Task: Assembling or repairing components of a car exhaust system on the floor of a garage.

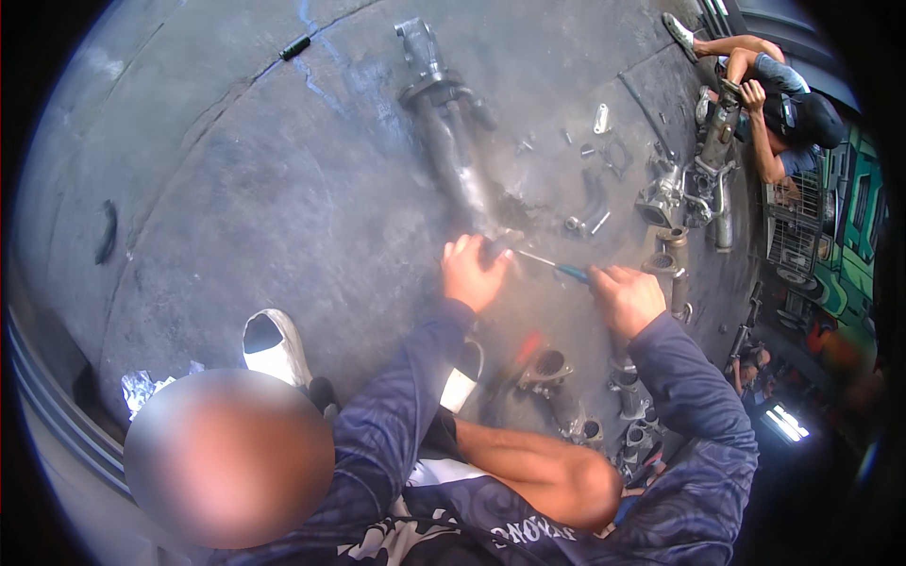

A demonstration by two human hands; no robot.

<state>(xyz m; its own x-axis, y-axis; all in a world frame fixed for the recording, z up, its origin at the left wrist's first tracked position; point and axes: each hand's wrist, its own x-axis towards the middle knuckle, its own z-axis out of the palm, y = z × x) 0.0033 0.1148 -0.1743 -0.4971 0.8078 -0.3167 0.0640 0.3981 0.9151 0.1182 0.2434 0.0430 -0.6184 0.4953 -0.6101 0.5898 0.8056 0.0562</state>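
Observation:
My left hand (472, 274) is closed at the near end of a long grey metal pipe assembly (444, 141) lying on the floor; what its fingers grip is too blurred to make out. My right hand (628, 300) is wrapped round the blue handle of a screwdriver (572, 272), whose thin shaft reaches left toward my left fingertips. A small pale metal piece (510, 235) sits just above them. Below my hands, hazy flanged metal fittings (547, 363) with a red patch beside them rest on the floor.
Small loose parts (601, 118) and several pipe fittings (665, 241) lie to the right. Another person (783, 123) grips a metal pipe at upper right. A white shoe (288, 349) and a blurred oval (226, 457) are at lower left. A black cylinder (294, 47) lies on the cracked floor.

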